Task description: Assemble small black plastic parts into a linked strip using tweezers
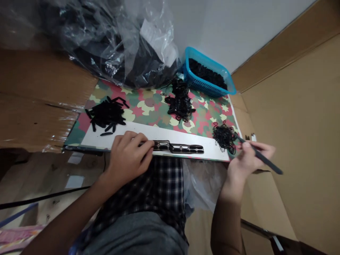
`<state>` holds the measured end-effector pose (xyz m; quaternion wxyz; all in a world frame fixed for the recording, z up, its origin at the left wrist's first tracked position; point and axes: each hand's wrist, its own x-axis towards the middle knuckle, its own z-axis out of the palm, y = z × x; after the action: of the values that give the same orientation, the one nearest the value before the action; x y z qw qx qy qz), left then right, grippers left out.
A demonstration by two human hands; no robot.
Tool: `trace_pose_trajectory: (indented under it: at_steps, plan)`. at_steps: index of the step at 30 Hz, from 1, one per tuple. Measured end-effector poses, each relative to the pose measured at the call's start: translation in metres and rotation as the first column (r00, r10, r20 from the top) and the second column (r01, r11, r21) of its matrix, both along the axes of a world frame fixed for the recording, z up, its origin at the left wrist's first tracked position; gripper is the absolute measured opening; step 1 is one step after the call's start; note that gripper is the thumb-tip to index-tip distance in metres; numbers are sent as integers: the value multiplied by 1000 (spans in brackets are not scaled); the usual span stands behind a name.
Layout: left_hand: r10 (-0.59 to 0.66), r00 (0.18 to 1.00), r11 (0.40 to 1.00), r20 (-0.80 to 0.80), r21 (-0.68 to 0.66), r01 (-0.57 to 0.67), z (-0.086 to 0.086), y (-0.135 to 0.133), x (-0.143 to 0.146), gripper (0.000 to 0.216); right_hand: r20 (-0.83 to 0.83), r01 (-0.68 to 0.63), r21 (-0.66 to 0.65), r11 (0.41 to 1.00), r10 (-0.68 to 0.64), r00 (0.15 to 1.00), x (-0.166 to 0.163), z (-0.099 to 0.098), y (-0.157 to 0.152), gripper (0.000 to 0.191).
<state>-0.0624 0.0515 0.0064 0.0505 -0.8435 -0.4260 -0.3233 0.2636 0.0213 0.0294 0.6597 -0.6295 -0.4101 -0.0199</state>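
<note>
My left hand (pixel 132 152) lies at the table's front edge, its fingers curled over the left end of a long black slotted frame (pixel 186 148). Some of the frame's slots look dark and filled, others show pale. At the right, my right hand (pixel 248 156) is closed round slim dark tweezers (pixel 262 157), slightly blurred. Their tip is at a loose pile of thin black rings (pixel 224 136). The fingers partly hide the frame's left end.
A pile of short black strips (pixel 106 113) lies left, and another heap of black pieces (pixel 180 102) mid-table. Behind stand a blue basket (pixel 212 86) of black parts and a large clear plastic bag (pixel 119 46). Cardboard (pixel 297 95) walls the right side.
</note>
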Motion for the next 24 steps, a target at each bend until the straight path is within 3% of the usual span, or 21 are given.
trace_pose_trajectory:
  at_steps: [5,9,13,16,20,24]
  plan:
    - [12,999,1000,-49,14,-12,0,8,-18,6,187,29,-330,944,36,982,17,-15,-22,23]
    - [34,999,999,-41,3,-33,-2,10,-25,7,154,98,-298,950,-53,987,23,-21,-36,27]
    - [-26,998,1000,55,-15,26,5,9,-16,5,25,81,-250,965,-77,997,31,-17,-34,29]
    - [-103,981,992,164,-56,114,22,3,16,9,-72,50,-217,975,-67,995,30,-10,-29,31]
    - [-334,925,925,183,-126,359,39,-7,92,35,-106,25,-159,987,-42,993,23,0,-25,29]
    - [-445,891,859,94,-236,454,30,-4,166,62,-122,2,-112,994,-16,992,19,6,-26,29]
